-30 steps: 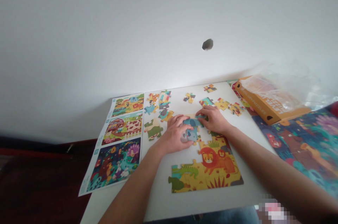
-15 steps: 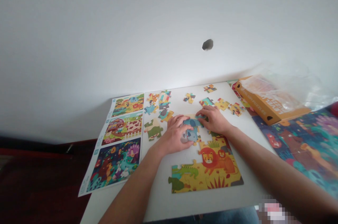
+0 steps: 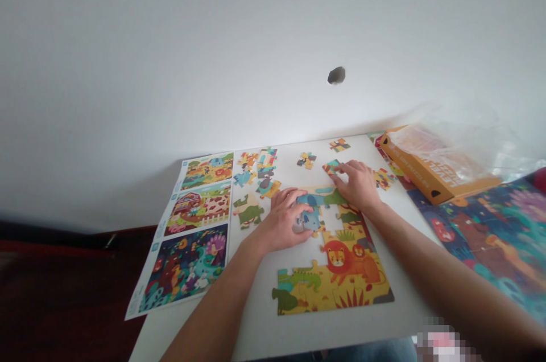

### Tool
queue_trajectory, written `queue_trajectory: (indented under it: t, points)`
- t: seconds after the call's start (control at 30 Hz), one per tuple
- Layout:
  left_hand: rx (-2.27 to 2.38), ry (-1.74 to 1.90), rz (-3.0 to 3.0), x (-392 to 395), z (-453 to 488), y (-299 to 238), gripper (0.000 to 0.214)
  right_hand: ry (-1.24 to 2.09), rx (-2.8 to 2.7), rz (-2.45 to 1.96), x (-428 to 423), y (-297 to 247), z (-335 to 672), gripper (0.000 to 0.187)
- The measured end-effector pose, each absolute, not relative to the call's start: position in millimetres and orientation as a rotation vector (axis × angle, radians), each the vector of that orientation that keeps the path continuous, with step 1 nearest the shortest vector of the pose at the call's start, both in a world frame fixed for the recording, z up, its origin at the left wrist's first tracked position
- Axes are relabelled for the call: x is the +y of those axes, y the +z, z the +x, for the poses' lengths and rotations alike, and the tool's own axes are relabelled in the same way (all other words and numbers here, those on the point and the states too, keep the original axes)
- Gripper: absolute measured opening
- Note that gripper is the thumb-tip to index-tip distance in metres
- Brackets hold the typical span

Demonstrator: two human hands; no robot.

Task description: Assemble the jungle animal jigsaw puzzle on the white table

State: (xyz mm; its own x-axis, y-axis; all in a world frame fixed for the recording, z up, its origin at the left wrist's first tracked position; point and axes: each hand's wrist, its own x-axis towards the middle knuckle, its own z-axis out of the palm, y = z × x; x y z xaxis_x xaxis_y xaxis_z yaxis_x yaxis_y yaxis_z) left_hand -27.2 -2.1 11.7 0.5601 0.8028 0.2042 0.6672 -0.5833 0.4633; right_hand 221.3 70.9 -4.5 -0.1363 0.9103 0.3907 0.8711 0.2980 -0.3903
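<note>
A part-built animal jigsaw (image 3: 336,271) with a lion and a crocodile lies on the white table (image 3: 298,328). My left hand (image 3: 284,219) rests on its upper left, fingers curled down on the blue elephant pieces (image 3: 310,218). My right hand (image 3: 358,182) lies further back, fingers stretched flat over loose pieces, its fingertips at a teal piece (image 3: 331,167). A white gap (image 3: 331,219) shows in the jigsaw between my hands.
Several loose pieces (image 3: 260,171) are scattered at the table's back. A sheet of reference pictures (image 3: 191,225) hangs over the left edge. An orange box (image 3: 430,165) under clear plastic and a finished dark puzzle (image 3: 490,237) lie to the right.
My right hand has slid back and to the right, off the joined pieces onto the loose ones, uncovering the jigsaw's upper part. The left hand has hardly moved.
</note>
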Motion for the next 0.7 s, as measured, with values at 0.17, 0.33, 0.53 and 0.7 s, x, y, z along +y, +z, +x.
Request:
queue_trajectory:
  t: [0.17, 0.33, 0.53, 0.7]
  points:
    - [1.204, 0.574, 2.459, -2.1, -26.6, 13.2, 0.036, -0.033, -1.985, -1.703, 79.6, -13.4, 233.7, 0.035]
    - [1.199, 0.578, 2.459, -1.7, -27.3, 11.4, 0.037, 0.035, -2.118, -1.626, 75.1, -12.3, 223.8, 0.028]
    - [1.206, 0.570, 2.463, -2.1, -27.0, 12.7, 0.036, 0.024, -1.923, -1.706, 82.2, 4.9, 241.6, 0.028]
    - [1.202, 0.576, 2.450, -1.9, -26.5, 13.9, 0.034, -0.020, -1.672, -2.010, 91.1, 26.6, 291.5, 0.034]
